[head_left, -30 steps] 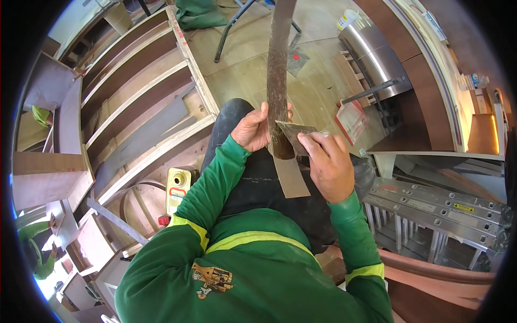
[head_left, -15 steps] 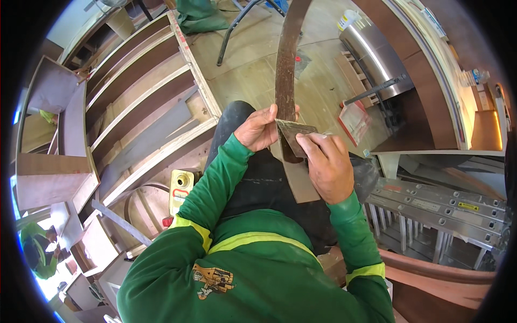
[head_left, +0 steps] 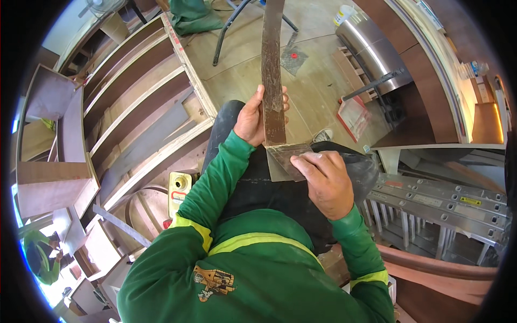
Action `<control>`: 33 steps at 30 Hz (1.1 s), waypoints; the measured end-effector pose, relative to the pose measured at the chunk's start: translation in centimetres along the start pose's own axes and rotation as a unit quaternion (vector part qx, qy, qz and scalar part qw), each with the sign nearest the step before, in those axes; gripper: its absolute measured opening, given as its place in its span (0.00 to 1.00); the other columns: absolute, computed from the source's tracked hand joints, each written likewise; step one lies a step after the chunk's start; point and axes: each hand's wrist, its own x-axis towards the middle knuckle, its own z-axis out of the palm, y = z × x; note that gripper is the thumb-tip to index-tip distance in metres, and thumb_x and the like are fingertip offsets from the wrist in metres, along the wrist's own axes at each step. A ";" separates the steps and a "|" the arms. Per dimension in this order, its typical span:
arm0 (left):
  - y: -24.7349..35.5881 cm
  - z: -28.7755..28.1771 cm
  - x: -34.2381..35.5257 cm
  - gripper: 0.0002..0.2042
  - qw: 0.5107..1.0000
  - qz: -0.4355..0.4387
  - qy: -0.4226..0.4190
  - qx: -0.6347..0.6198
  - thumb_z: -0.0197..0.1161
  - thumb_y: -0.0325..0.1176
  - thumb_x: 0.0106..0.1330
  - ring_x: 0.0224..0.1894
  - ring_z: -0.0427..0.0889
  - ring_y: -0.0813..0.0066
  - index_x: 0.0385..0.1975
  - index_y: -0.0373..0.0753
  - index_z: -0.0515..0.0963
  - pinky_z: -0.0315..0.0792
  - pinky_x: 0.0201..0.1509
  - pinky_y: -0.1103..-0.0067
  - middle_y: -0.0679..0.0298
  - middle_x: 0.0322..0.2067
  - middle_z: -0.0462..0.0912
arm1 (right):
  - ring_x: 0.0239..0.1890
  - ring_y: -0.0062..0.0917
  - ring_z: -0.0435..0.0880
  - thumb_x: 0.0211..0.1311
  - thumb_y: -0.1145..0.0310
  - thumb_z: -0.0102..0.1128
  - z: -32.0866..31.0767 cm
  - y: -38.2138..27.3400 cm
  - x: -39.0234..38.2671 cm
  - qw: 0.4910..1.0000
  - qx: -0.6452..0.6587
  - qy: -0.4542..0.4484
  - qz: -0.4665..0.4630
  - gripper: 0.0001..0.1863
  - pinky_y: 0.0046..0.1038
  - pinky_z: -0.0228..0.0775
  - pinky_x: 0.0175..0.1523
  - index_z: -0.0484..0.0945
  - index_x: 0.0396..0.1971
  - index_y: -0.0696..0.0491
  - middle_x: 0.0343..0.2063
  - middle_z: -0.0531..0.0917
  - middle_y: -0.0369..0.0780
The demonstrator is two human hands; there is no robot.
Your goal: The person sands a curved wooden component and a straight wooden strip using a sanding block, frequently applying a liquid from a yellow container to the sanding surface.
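A long, dark brown flexible strip (head_left: 273, 64) with a streaky, wet-looking face runs from the top of the view down toward my lap. My left hand (head_left: 249, 119) is closed round its left edge, thumb in front and fingertips showing at the right edge. In my right hand (head_left: 329, 182) a small, thin, flat brown piece (head_left: 291, 153) is pinched between thumb and fingers. Its edge rests against the strip's lower part, just below my left hand. The strip's lower end is partly hidden behind the flat piece.
A yellowish metal can (head_left: 180, 188) stands left of my legs, beside a wooden shelf frame (head_left: 200, 86). An aluminium ladder (head_left: 425, 202) lies at right. Farther off are a shiny steel cylinder (head_left: 371, 48), a red-edged tray (head_left: 353, 118) and a plastic scrap (head_left: 293, 60) on the floor.
The strip has shifted slightly left and stands straighter. The flat piece in my right hand has moved down the strip toward me. My left hand still holds the strip.
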 end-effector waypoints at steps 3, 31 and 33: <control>-1.2 -0.3 0.8 0.34 0.995 0.005 -0.002 -0.100 0.53 0.60 0.77 0.44 0.73 0.75 0.64 0.31 0.68 0.72 0.44 0.77 0.63 0.45 0.74 | 0.39 0.29 0.79 0.52 0.78 0.65 1.1 -0.7 -0.2 1.000 -0.014 0.013 0.007 0.23 0.32 0.69 0.40 0.84 0.51 0.49 0.41 0.83 0.34; -1.2 0.0 -0.3 0.27 0.996 -0.063 -0.005 -0.058 0.44 0.50 0.83 0.57 0.82 0.64 0.67 0.33 0.69 0.76 0.64 0.65 0.56 0.58 0.81 | 0.41 0.34 0.78 0.53 0.78 0.65 3.4 1.9 3.5 0.994 -0.097 0.049 0.019 0.26 0.36 0.72 0.47 0.81 0.56 0.53 0.44 0.81 0.38; -1.3 -0.8 -0.5 0.27 0.995 -0.064 0.001 -0.077 0.44 0.50 0.83 0.57 0.81 0.64 0.68 0.33 0.69 0.76 0.64 0.65 0.56 0.58 0.81 | 0.41 0.34 0.78 0.53 0.77 0.65 3.8 1.8 2.8 0.995 -0.090 0.041 0.022 0.27 0.36 0.71 0.47 0.81 0.57 0.52 0.44 0.81 0.37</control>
